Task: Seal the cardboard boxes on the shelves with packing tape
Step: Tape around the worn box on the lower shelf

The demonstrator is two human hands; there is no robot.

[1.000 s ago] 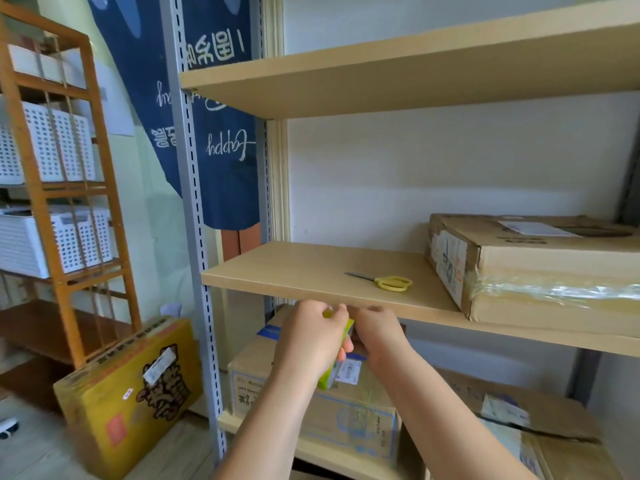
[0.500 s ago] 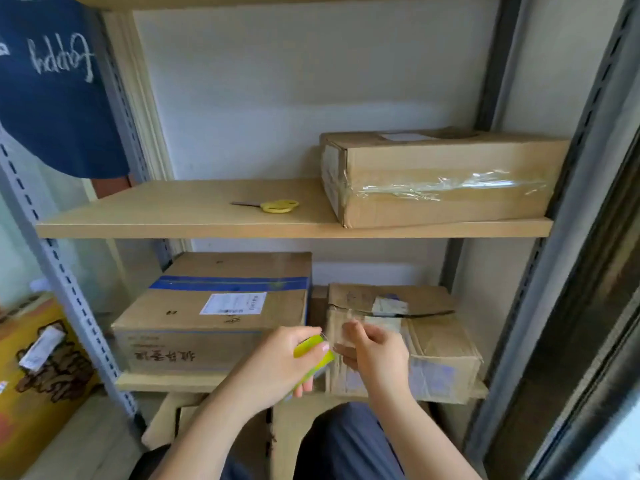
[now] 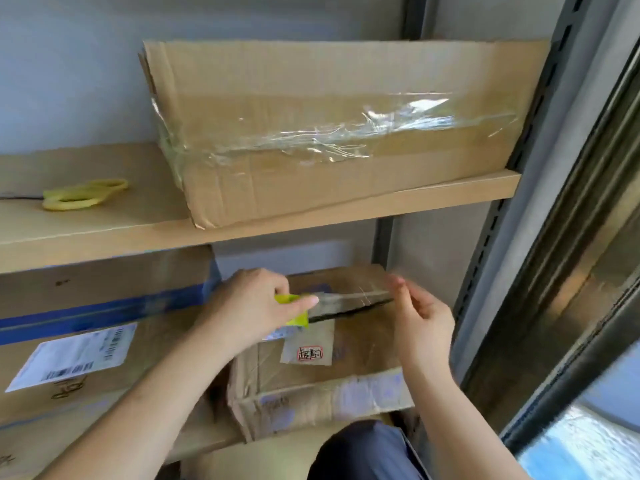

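My left hand [image 3: 252,303] is curled around a yellow-green tape dispenser [image 3: 294,308], holding it above the small cardboard box [image 3: 311,375] on the lower shelf [image 3: 204,441]. My right hand [image 3: 420,323] sits at about three o'clock from the left one, thumb and fingers pinching the free end of a clear strip of tape [image 3: 349,297] that stretches between the two hands. The strip hangs just over the dark gap between the small box's top flaps; I cannot tell whether it touches the cardboard. That box shows a pale label with a red stamp [image 3: 309,353] on its top.

At nine o'clock from the small box, on the same shelf, stands a larger box with a blue stripe [image 3: 86,341] and a white shipping label [image 3: 74,355]. At twelve o'clock, on the upper shelf [image 3: 311,216], rests a long box [image 3: 346,126] with wrinkled clear tape across its front and round its left corner. Yellow-handled scissors [image 3: 85,195] lie flat on that shelf at nine o'clock from the long box, well apart from it. A metal upright [image 3: 519,150] runs along the shelves at three o'clock. Dark trouser fabric at my knee [image 3: 363,452] shows at six o'clock.
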